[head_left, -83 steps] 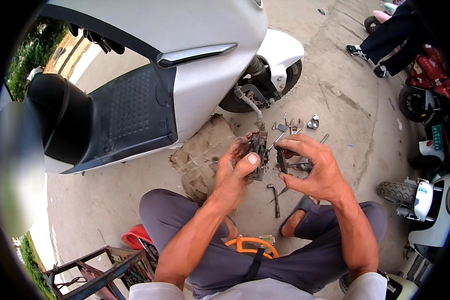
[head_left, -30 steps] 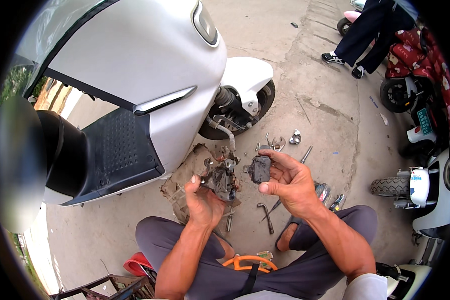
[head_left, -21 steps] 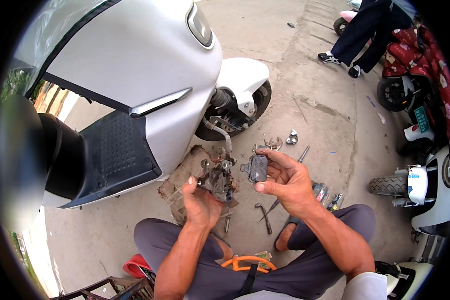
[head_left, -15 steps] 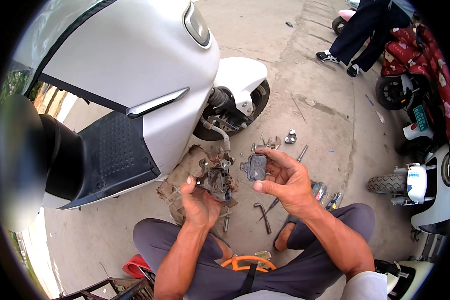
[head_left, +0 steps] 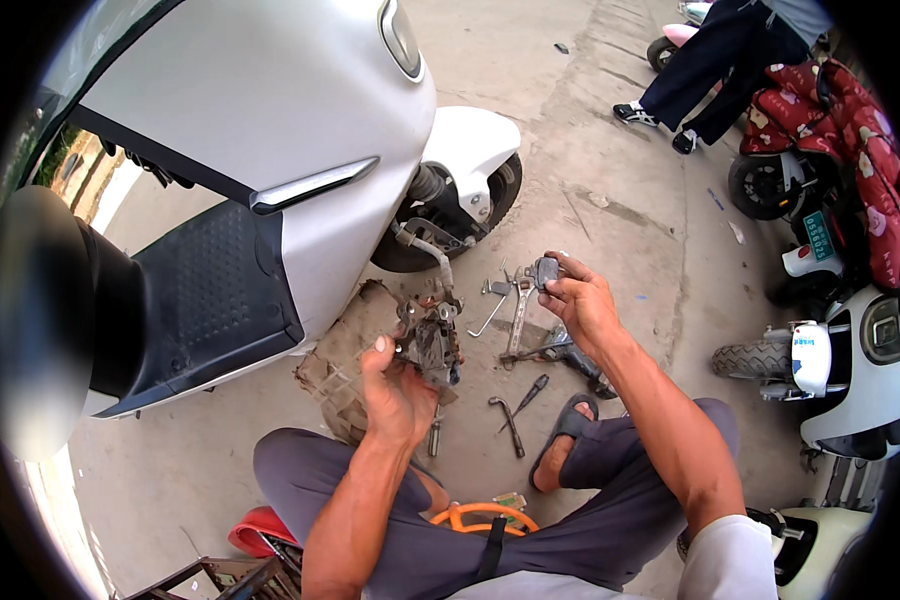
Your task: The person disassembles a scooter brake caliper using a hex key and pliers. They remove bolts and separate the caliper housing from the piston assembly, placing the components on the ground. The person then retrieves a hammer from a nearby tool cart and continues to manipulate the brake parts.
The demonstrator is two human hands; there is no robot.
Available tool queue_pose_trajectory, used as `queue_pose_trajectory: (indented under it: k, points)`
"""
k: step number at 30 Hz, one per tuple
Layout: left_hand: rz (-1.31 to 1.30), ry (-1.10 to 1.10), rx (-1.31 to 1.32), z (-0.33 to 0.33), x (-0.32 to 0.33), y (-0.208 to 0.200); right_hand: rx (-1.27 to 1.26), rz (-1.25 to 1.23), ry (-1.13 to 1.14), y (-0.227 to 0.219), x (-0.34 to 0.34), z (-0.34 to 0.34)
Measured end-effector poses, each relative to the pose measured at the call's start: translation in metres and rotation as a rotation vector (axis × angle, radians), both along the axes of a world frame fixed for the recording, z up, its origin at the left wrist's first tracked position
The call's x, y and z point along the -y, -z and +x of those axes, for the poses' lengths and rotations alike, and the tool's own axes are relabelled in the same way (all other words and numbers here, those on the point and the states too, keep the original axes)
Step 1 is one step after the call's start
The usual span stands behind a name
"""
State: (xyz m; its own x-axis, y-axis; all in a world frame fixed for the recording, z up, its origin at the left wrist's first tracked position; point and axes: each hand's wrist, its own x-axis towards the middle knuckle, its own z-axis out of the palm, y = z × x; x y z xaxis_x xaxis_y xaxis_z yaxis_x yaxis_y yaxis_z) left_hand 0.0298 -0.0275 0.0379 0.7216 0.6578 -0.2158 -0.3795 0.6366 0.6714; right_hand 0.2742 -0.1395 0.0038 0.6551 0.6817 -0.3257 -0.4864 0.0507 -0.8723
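My right hand (head_left: pixel 582 300) is closed, pinching a small dark brake pad (head_left: pixel 547 271) between thumb and fingers, held out over the tools on the ground. A dirty brake caliper (head_left: pixel 432 338) hangs by its hose (head_left: pixel 438 255) beside the white scooter's front wheel (head_left: pixel 507 190). Around the caliper's lower left side is my left hand (head_left: pixel 398 402), its thumb raised and its fingers partly hidden behind the part. Beneath the caliper lies a crumpled brown sheet (head_left: pixel 335 352).
Wrenches (head_left: pixel 520 318), a bent socket wrench (head_left: pixel 508 428) and a screwdriver (head_left: pixel 536 388) lie on the concrete. The white scooter (head_left: pixel 270 110) stands on the left. At right are parked scooters (head_left: pixel 845 390) and a standing person (head_left: pixel 715 65). An orange ring-shaped thing (head_left: pixel 457 515) is between my legs.
My right hand has moved away and forward with the brake pad, farther from the caliper. My left hand stays at the caliper. The view has shifted slightly.
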Motion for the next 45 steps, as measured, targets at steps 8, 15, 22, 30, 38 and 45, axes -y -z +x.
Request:
queue_pose_trajectory:
  k: [8, 15, 22, 30, 38, 45]
  points:
    - [-0.051, -0.035, -0.027, -0.008, -0.004, 0.0, 0.082, -0.466, 0.306, 0.162, 0.001, 0.073]
    - [-0.029, -0.21, -0.14, 0.0, 0.013, -0.007, 0.124, -0.768, 0.411, 0.316, 0.027, 0.111]
    - [0.009, -0.145, -0.146, -0.014, 0.013, -0.004, 0.431, -1.061, 0.297, 0.335, 0.01, 0.128]
    - [-0.042, -0.032, -0.043, -0.008, 0.006, 0.003, 0.682, -0.94, 0.128, 0.223, -0.013, 0.122]
    - [0.04, -0.028, -0.048, -0.001, 0.006, -0.008, 0.926, -0.359, -0.192, -0.016, -0.033, 0.047]
    - [0.063, -0.045, -0.033, 0.003, 0.007, -0.006, 1.054, -0.03, -0.375, -0.099, 0.021, -0.076]
